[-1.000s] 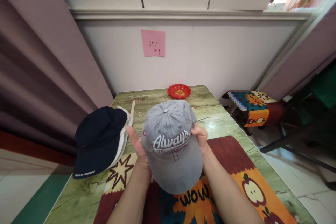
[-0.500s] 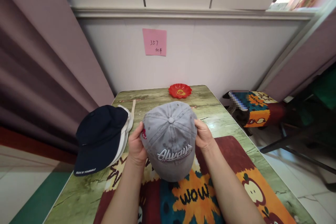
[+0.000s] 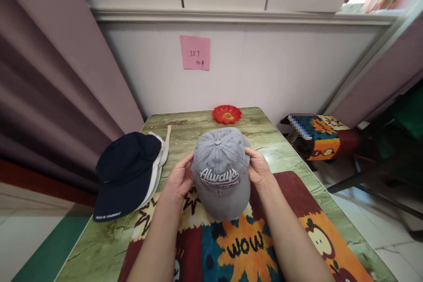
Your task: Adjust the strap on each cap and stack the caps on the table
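Observation:
Between my two hands is a grey baseball cap (image 3: 222, 163) with "Always" embroidered in white on its front. Its crown faces up and its brim points toward me. My left hand (image 3: 181, 176) grips the cap's left side, the fingertips partly hidden behind it. On the opposite side, my right hand (image 3: 258, 168) holds the edge with the thumb in front and the other fingers behind. A patterned mat (image 3: 244, 246) with "WOW" on it lies beneath the cap.
Stacked at the table's left edge are a navy cap (image 3: 127, 172) and white headwear (image 3: 156, 176) under it. A red scalloped dish (image 3: 227, 114) sits at the back of the table (image 3: 280, 141). A covered stool (image 3: 325, 136) stands beyond the right edge.
The grey cap has turned and tilted, so its lettering now sits higher and more level. It has shifted slightly right, and my left hand has moved right with it.

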The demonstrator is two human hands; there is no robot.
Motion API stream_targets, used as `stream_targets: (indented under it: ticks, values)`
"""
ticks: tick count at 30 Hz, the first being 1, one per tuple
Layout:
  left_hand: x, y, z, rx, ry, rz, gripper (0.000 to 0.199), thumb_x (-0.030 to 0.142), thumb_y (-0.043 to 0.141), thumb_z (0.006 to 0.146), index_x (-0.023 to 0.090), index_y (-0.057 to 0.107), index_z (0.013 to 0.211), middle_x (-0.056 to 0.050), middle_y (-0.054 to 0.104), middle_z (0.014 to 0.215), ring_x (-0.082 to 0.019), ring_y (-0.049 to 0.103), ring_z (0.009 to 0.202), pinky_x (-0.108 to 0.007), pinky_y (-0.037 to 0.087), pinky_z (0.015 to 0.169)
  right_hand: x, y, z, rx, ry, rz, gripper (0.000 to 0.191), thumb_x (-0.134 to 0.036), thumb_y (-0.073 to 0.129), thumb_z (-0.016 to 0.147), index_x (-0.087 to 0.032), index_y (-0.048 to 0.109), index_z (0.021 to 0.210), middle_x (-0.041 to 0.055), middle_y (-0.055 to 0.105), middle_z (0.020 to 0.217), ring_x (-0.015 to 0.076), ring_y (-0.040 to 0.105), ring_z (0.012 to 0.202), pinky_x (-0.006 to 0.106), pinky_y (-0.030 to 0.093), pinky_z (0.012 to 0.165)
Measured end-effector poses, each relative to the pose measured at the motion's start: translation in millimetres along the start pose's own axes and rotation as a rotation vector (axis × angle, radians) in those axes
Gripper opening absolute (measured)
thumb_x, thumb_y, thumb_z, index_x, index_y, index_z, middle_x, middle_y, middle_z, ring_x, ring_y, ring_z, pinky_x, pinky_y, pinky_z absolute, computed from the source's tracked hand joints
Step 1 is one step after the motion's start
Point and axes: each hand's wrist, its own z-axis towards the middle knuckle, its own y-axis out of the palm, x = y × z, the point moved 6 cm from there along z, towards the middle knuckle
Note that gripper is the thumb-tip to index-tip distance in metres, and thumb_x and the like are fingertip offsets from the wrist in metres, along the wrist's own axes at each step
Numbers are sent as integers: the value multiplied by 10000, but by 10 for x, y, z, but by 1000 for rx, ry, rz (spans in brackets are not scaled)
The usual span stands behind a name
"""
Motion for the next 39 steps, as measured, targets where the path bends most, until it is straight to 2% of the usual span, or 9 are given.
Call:
stream_targets:
  ticks: [4, 9, 15, 20, 26, 31, 35, 37, 39]
  values:
    - [34, 61, -59, -88, 62, 22, 208, 177, 592, 889, 118, 696, 1059, -99, 775, 1050, -234, 704, 1074, -337, 530, 992, -99, -65, -1, 26, -7, 23, 129, -159, 664, 756, -166, 718, 872, 45, 781, 808, 261, 744, 928, 400, 582, 911]
    - [45, 209, -165, -230, 149, 143, 498, 191, 737, 757, 190, 636, 1245, -71, 718, 1230, -268, 631, 1203, -351, 478, 1053, -19, -143, 116, 95, 27, 92, 120, -199, 629, 788, -174, 708, 875, 47, 778, 793, 259, 740, 930, 413, 582, 910]
    - [-26, 198, -100, -167, 173, 266, 603, 173, 790, 697, 195, 603, 1270, -90, 707, 1246, -265, 642, 1176, -355, 471, 1032, -7, -171, 160, 111, 55, 117, 269, -364, 538, 880, -175, 707, 972, 68, 781, 862, 274, 720, 997, 457, 563, 923]
    - [-13, 219, -60, -193, 331, 253, 690, 193, 820, 667, 257, 587, 1313, -63, 697, 1264, -239, 638, 1166, -316, 471, 1001, -111, -321, 163, 193, -107, -99, 322, -450, 628, 829, -204, 709, 1020, 58, 778, 938, 262, 714, 980, 413, 571, 880]
    - [-308, -300, 250, 215, 126, 377, 308, 268, 826, 608, 145, 692, 857, -74, 751, 827, -190, 680, 734, -273, 508, 681, 48, -802, 286, 507, -96, -373, 193, -363, 669, 809, -210, 666, 928, 58, 766, 971, 204, 709, 950, 312, 559, 817]
    - [-320, -480, 295, 268, 70, 456, 346, 227, 811, 633, 166, 681, 948, -43, 732, 825, -156, 654, 665, -235, 462, 576, -83, -945, 289, 578, -162, -521, 222, -342, 676, 811, -220, 642, 993, 58, 742, 1067, 167, 702, 979, 248, 544, 773]
    - [-304, -467, 240, 257, 48, 472, 416, 128, 800, 618, 181, 664, 1007, 1, 688, 723, -147, 635, 611, -210, 438, 512, -206, -865, 216, 525, -164, -715, 214, -335, 735, 760, -208, 666, 919, 13, 751, 815, 143, 691, 697, 210, 498, 575]
    - [-317, -450, 230, 244, 29, 442, 400, 89, 781, 620, 169, 655, 991, 8, 670, 687, -146, 625, 578, -218, 454, 499, -236, -789, 131, 481, -139, -818, 166, -360, 739, 768, -210, 669, 754, -20, 692, 593, 115, 609, 512, 192, 436, 490]
    - [-332, -438, 239, 229, 8, 390, 365, 62, 761, 627, 153, 648, 962, -5, 677, 696, -146, 629, 567, -238, 490, 516, -239, -699, -1, 433, -86, -907, 329, -425, 732, 782, -209, 624, 559, -21, 591, 415, 98, 505, 371, 193, 375, 418]
